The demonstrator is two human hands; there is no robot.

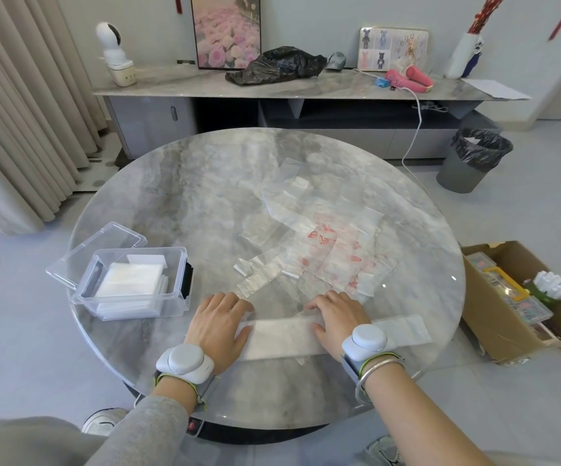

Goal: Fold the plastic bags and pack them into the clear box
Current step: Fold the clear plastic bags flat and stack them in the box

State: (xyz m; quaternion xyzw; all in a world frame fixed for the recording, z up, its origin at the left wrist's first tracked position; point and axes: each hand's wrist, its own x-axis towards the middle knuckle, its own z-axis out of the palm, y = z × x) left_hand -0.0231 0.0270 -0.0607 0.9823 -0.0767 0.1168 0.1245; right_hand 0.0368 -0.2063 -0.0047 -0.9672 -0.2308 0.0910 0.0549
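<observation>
We look through one wide-angle camera worn on the head, facing forward and tilted down over the round grey marble-patterned table [205, 196] from its 6 o'clock edge. It sits near: the left hand [220, 327] and right hand [336, 317] lie just below mid-frame, reaching in from the bottom. At 12 o'clock, well beyond the table, the long grey stone-topped sideboard [171, 85] runs across the top; the lens curves the frame's edges.

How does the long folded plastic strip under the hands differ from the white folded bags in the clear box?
The long folded plastic strip lies on the marble table, pressed by the left hand and right hand; the white folded bags sit inside the clear plastic box. The strip is long and narrow; the bags are squarish and stacked. Both are pale plastic.
</observation>
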